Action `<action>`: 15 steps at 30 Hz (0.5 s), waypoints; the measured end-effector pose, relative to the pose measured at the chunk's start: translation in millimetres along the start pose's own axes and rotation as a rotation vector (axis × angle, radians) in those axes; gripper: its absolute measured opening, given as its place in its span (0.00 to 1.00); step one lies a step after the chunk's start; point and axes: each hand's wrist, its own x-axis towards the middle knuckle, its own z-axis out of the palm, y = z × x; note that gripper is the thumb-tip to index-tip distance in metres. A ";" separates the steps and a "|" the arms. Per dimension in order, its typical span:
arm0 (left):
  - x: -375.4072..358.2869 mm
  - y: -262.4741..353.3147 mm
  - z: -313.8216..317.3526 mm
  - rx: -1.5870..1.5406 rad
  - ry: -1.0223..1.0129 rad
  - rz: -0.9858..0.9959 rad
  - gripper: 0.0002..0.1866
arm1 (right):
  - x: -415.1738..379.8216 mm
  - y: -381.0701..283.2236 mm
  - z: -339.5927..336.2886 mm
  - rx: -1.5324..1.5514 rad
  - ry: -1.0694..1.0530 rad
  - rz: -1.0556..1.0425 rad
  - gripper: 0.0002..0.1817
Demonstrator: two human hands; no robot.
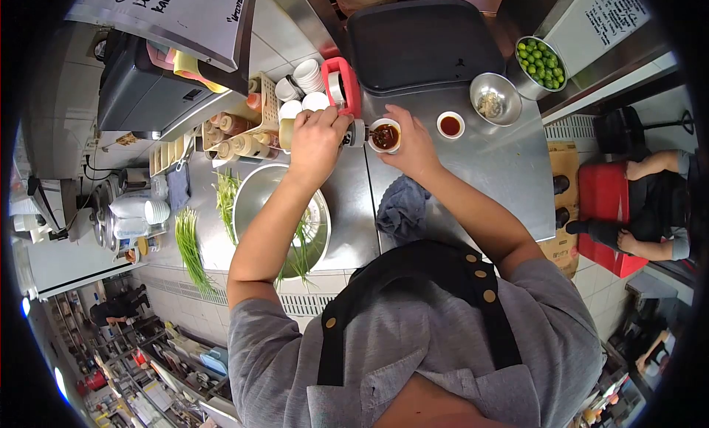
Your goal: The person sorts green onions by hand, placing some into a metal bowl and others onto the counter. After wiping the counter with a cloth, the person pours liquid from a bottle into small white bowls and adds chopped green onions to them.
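Note:
My left hand is closed around a bottle lying nearly on its side, its neck pointing right; my fingers cover much of it. The bottle's mouth is at the rim of a small white sauce cup, which holds dark reddish-brown liquid with bits in it. My right hand grips this cup from its right side, thumb and fingers around it. A second small white cup with red-brown sauce stands on the steel counter to the right, touched by neither hand.
A black tray lies at the back. Right of it are a steel bowl of pale chopped bits and a container of green citrus. A blue cloth, large steel bowl, scallions and sauce-bottle basket are nearer or left.

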 end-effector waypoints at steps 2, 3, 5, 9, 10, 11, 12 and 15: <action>0.1 -0.4 -0.6 -0.003 -0.001 -0.001 0.26 | 0.3 0.6 0.0 0.002 -0.001 0.002 0.43; -0.1 -0.6 -0.7 -0.007 -0.001 -0.001 0.26 | 0.2 0.7 0.2 0.004 -0.001 0.003 0.43; -0.6 -1.4 0.0 -0.007 -0.004 -0.003 0.26 | -0.2 1.3 0.6 0.004 0.001 0.003 0.43; -1.2 -1.5 0.2 -0.023 -0.012 -0.022 0.26 | -0.7 4.8 3.2 -0.001 0.004 -0.005 0.44; -1.6 -1.8 0.5 -0.024 -0.011 -0.022 0.26 | -0.6 4.8 3.4 -0.002 0.005 -0.004 0.44; -2.3 -2.2 0.9 -0.041 -0.016 -0.033 0.26 | -0.4 4.7 3.7 -0.006 0.000 -0.002 0.44; -2.3 -1.8 1.2 -0.059 -0.020 -0.043 0.26 | -0.5 4.6 3.3 -0.011 -0.004 0.002 0.44; -2.9 1.2 -0.5 -0.087 -0.031 -0.084 0.28 | -0.4 4.9 4.0 -0.002 -0.014 0.019 0.44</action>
